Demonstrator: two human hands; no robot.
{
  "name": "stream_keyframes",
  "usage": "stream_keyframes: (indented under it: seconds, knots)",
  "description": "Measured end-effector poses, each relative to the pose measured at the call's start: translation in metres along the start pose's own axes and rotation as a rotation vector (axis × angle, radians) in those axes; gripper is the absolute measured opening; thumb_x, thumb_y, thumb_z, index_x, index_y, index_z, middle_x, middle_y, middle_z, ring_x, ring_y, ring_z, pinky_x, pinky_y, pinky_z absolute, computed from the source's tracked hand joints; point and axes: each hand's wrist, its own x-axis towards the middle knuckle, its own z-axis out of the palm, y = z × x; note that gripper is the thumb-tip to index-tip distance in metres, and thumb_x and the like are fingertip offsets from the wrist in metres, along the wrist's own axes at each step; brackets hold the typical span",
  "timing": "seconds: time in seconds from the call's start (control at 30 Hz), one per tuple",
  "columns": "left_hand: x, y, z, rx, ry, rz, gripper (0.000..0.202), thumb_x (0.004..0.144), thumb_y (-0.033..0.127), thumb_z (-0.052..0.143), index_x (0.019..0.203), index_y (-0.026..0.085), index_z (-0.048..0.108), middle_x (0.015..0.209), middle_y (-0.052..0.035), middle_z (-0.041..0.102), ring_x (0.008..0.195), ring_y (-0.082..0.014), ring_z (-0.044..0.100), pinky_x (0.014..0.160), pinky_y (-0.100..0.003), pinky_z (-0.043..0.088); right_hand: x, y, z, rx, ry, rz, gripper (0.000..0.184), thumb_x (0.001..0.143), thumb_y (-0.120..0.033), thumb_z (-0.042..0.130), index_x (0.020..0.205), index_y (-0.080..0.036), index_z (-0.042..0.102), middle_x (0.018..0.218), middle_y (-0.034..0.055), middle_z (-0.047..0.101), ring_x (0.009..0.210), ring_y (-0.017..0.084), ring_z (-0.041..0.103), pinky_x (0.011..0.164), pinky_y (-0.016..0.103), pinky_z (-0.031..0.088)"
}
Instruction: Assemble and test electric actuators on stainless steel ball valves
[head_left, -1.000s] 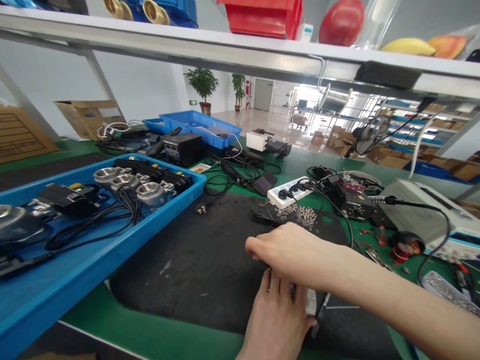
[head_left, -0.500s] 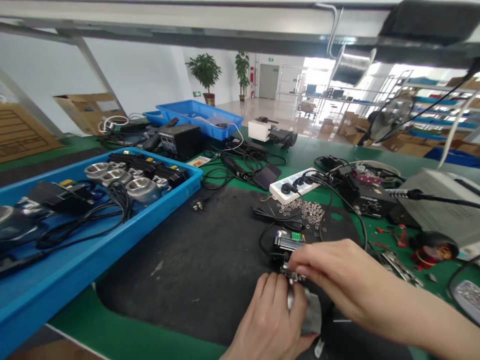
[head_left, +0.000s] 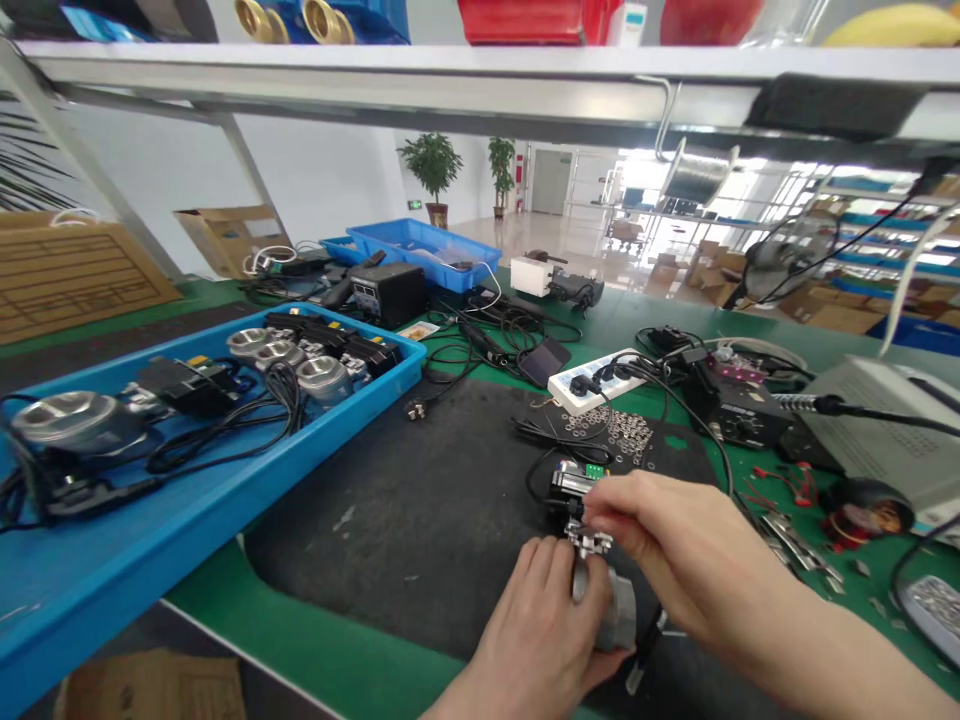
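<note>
A motorised-looking valve lies on the black mat (head_left: 360, 540) in front of me. Its grey metal body (head_left: 619, 612) is wrapped by the fingers of my left hand (head_left: 541, 612). Just beyond those fingers is a shiny metal bracket (head_left: 588, 540), joined to a black actuator unit (head_left: 570, 484) that carries a small green circuit board (head_left: 595, 471). My right hand (head_left: 660, 525) is closed in a pinch at the bracket's upper right, beside the actuator. Whatever its fingertips hold is hidden. A dark cable (head_left: 646, 650) with a pale end lies right of the metal body.
A blue tray (head_left: 225, 510) with several similar valve assemblies stands left. Beyond the valve lie scattered metal nuts or washers (head_left: 626, 435) and a white power strip (head_left: 600, 378) with plugs. Soldering gear (head_left: 750, 410) and a grey instrument box (head_left: 885, 420) are right. A shelf (head_left: 450, 85) spans overhead.
The view has tilted up, bringing the shelf's contents into sight. My right fingertips have risen slightly off the bracket, which shows more now. My left hand keeps its hold.
</note>
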Motion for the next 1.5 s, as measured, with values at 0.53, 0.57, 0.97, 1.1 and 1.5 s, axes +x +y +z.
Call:
stream_keyframes:
  seconds: [0.53,0.57,0.97,1.1,1.5]
  knots:
    - [-0.003,-0.002,-0.013,-0.02,-0.121,0.023,0.06,0.09,0.055,0.071,0.137,0.023,0.054,0.131,-0.0161,0.063,0.122,-0.0356,0.059,0.103,-0.053,0.052,0.064,-0.03,0.008,-0.26,-0.358,-0.17,0.008,0.101,-0.023,0.06,0.1,-0.02,0.052,0.086,-0.0008,0.069,0.073,0.015,0.065,0.06,0.027,0.03]
    - [-0.002,-0.001,-0.015,-0.008,-0.127,0.023,0.06,0.089,0.055,0.072,0.135,0.021,0.055,0.129,-0.0164,0.064,0.121,-0.0356,0.06,0.103,-0.052,0.053,0.065,-0.028,0.008,-0.255,-0.365,-0.159,0.009,0.101,-0.023,0.06,0.1,-0.02,0.051,0.086,-0.0009,0.069,0.073,0.015,0.066,0.06,0.027,0.03]
    - [-0.003,-0.003,-0.005,-0.011,-0.093,0.088,0.06,0.095,0.052,0.065,0.143,0.018,0.051,0.141,-0.0224,0.06,0.134,-0.0396,0.055,0.109,-0.057,0.046,0.073,-0.026,0.032,-0.232,-0.433,-0.161,0.009,0.096,-0.019,0.063,0.102,-0.021,0.056,0.088,0.002,0.07,0.075,0.019,0.065,0.06,0.029,0.022]
    - [0.002,-0.008,-0.003,0.004,-0.081,0.14,0.059,0.092,0.053,0.068,0.137,0.017,0.056,0.132,-0.0213,0.067,0.126,-0.0395,0.061,0.102,-0.054,0.052,0.074,-0.022,0.033,-0.142,-0.444,-0.116,0.007,0.096,-0.017,0.061,0.099,-0.021,0.057,0.089,0.002,0.067,0.079,0.017,0.062,0.063,0.027,0.028]
    - [0.013,-0.037,0.019,0.122,0.159,0.455,0.059,0.099,0.065,0.045,0.134,0.019,0.059,0.131,-0.0175,0.069,0.127,-0.0329,0.061,0.109,-0.046,0.048,0.065,-0.02,0.035,0.769,-0.412,0.489,0.056,0.101,-0.064,0.043,0.07,-0.018,0.032,0.068,-0.0054,0.03,0.063,0.007,0.028,0.055,0.021,0.024]
